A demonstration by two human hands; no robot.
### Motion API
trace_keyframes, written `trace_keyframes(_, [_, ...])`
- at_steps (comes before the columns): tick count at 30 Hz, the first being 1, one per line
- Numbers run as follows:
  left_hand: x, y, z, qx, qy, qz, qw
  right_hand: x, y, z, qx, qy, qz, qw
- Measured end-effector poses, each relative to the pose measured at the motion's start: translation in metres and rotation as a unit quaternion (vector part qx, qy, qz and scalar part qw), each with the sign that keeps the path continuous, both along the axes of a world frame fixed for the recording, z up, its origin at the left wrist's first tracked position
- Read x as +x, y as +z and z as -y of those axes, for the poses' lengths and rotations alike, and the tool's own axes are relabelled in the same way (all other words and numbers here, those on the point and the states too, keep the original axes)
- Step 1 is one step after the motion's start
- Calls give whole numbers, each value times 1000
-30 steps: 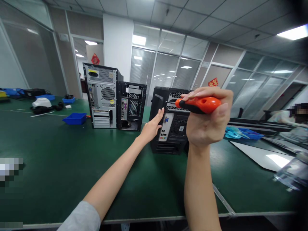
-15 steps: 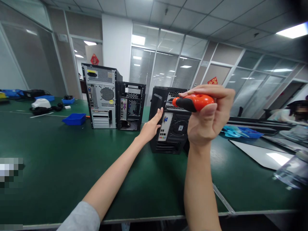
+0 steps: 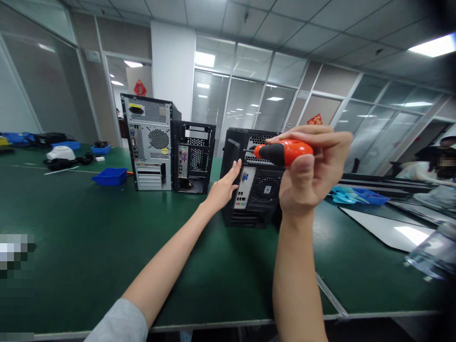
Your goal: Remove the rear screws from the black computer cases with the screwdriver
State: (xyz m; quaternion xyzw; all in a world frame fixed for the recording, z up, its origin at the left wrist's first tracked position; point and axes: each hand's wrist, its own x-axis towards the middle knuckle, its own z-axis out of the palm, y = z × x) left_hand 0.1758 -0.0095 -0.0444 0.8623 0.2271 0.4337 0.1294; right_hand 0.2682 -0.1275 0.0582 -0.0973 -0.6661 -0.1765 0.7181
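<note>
A black computer case (image 3: pixel 231 190) stands upright on the green table (image 3: pixel 199 280), its rear panel with ports and a fan grille facing me. My left hand (image 3: pixel 223 190) lies against its left side with the fingers stretched out. My right hand (image 3: pixel 313 166) is closed around the red and black handle of a screwdriver (image 3: pixel 283 153). The thin shaft points left at the upper rear of the case, near the vent grille. Whether its tip touches the case or a screw is too small to tell.
Left of the case stand a smaller open black case (image 3: pixel 194 156) and a taller computer case (image 3: pixel 151 137). A blue tray (image 3: pixel 110 176) sits further left. On the right are a white panel (image 3: pixel 384 228), a clear container (image 3: pixel 434 251) and a blue tray (image 3: pixel 374 196). Another person (image 3: pixel 423 166) is at far right.
My right hand has turned and shifted slightly around the screwdriver handle. My left hand and the cases have not moved. The person at far right shows a little more of the head.
</note>
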Motion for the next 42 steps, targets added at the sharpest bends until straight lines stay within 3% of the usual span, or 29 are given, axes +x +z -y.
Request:
trace_keyframes(26, [0,1,1,-2,1,-3,1000,3,3,20,-19,-37,-19,999])
trace_keyframes(32, [0,1,2,2,-2,0,1000,8,7,21,13,-63,-14,998])
trace_keyframes(42, [1,1,2,-6,-4,2,1000,6,5,31,-18,-116,-36,992])
